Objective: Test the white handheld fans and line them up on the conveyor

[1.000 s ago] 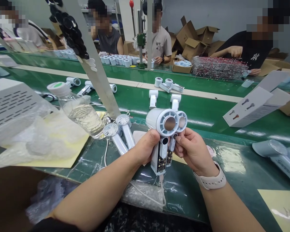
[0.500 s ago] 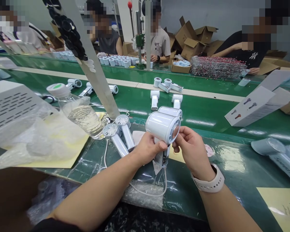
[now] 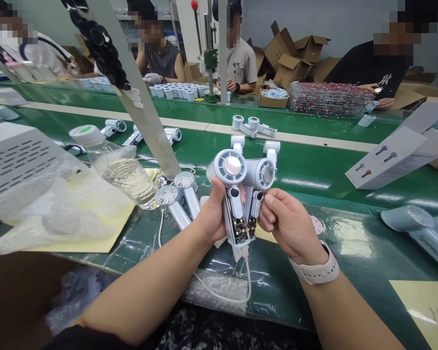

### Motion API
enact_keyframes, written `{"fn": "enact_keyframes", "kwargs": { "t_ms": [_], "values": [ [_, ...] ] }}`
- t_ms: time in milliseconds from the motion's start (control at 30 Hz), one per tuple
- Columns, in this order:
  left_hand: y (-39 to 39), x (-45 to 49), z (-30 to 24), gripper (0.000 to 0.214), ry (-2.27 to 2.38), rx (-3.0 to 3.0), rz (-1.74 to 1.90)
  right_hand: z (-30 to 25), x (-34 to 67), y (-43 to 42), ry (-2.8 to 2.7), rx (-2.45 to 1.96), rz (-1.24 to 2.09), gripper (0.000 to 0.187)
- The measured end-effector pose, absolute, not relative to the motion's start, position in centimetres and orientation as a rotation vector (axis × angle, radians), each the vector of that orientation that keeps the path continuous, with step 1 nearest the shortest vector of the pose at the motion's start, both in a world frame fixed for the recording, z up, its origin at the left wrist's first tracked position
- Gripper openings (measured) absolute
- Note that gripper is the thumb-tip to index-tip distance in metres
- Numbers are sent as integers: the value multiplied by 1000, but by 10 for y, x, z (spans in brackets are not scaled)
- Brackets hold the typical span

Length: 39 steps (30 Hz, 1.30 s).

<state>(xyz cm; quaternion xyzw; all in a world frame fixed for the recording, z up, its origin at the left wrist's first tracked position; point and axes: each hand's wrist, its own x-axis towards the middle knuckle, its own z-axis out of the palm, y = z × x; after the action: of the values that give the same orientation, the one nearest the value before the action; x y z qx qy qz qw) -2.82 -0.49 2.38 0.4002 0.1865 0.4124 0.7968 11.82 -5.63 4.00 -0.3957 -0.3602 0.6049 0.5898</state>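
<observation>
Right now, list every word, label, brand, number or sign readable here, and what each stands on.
"NY": logo on a co-worker's black shirt.
Lettering on the pale blue fan handle, lower right: too blurred to read.
Markings on the held fans' circuit boards: too small to read.

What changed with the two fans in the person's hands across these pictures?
The left hand and right hand have turned their fans over since the middle picture. The left-hand fan now faces up, showing its grille and exposed circuit board; the right-hand fan points right. Neither was let go. The bottle and belt fans stayed put.
</observation>
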Motion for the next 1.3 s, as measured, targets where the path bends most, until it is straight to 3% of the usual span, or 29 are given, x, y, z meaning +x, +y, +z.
{"fn": "enact_keyframes", "kwargs": {
  "t_ms": [267,633,767,900,1300],
  "values": [
    [-2,-28,35,73,336,651,840,44,118,-60,-794,-864,1430,33],
    [-2,-30,41,74,366,511,861,40,127,-56,-803,-1008,965,16],
    [-3,-30,42,74,369,520,854,37,129,-54,-832,-1058,924,20],
    [-3,-30,40,76,367,530,866,35,129,-52,-820,-1102,931,12],
    [-3,-29,44,79,364,500,892,36,126,-58,-813,-1085,981,31]
  ]
}}
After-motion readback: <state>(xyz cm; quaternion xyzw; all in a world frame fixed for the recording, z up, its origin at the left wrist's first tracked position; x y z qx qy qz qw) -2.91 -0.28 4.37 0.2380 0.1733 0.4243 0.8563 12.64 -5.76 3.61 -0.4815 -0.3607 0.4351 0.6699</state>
